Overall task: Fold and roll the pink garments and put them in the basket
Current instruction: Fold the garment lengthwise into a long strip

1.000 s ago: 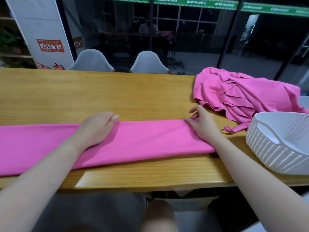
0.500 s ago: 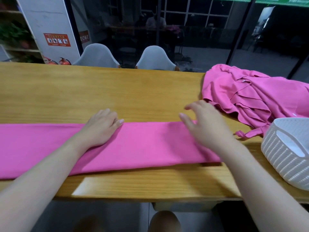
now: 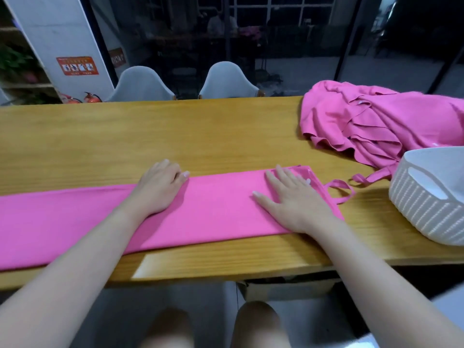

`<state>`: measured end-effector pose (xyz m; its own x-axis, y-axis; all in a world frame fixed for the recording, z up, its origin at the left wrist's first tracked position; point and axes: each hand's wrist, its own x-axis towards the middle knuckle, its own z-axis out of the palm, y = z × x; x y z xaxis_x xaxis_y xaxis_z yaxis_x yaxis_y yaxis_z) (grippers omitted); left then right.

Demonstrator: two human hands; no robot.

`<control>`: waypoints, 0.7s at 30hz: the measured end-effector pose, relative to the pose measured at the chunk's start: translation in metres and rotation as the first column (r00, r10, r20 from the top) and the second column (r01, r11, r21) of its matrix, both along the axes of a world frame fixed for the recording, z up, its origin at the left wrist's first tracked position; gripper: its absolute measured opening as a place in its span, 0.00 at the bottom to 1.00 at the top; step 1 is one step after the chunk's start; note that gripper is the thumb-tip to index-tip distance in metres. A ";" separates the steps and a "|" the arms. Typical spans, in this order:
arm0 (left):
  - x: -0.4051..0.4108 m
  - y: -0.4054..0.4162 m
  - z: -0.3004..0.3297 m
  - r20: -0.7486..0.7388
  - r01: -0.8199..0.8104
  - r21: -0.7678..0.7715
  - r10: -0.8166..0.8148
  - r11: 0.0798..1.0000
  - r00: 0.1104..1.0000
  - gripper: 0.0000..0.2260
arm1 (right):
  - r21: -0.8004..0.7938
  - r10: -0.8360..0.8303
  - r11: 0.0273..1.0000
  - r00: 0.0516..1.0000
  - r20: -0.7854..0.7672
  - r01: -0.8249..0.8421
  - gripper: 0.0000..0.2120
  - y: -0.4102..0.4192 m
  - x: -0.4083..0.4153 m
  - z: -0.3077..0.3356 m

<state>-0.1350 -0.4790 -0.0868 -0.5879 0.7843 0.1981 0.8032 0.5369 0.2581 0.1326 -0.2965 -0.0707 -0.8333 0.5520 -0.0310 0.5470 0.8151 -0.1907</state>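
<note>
Garment (image 3: 221, 209), folded strip mid-frame: soft, light, likely slippery. Left hand (image 3: 157, 189), right hand (image 3: 293, 199) flat, fingers apart; roll from right end.

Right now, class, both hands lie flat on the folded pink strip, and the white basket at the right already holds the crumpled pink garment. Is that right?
Not quite. Both the left hand and right hand do lie flat on the folded pink strip, but the crumpled pink garment lies on the table behind the white basket, not in it. The head view shows this.
</note>
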 end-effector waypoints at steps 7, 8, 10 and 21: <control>0.024 -0.004 0.012 -0.178 0.078 0.231 -0.037 0.970 0.983 0.07 | 0.092 -0.135 0.987 0.989 0.059 0.129 0.44 0.015 0.006 -0.002; 0.031 -0.006 0.015 -0.221 0.117 0.230 -0.065 0.966 0.973 0.05 | 0.093 -0.152 0.985 0.988 0.034 0.148 0.42 0.011 0.002 -0.001; 0.044 -0.013 0.018 -0.198 0.222 0.199 -0.183 0.954 0.963 0.07 | 0.104 -0.126 0.986 0.991 -0.052 0.131 0.33 -0.008 -0.009 0.003; 0.063 -0.065 0.019 0.035 0.303 -0.185 -0.302 0.935 0.953 0.32 | -0.019 0.100 0.995 0.995 -0.015 -0.101 0.35 -0.060 -0.047 0.003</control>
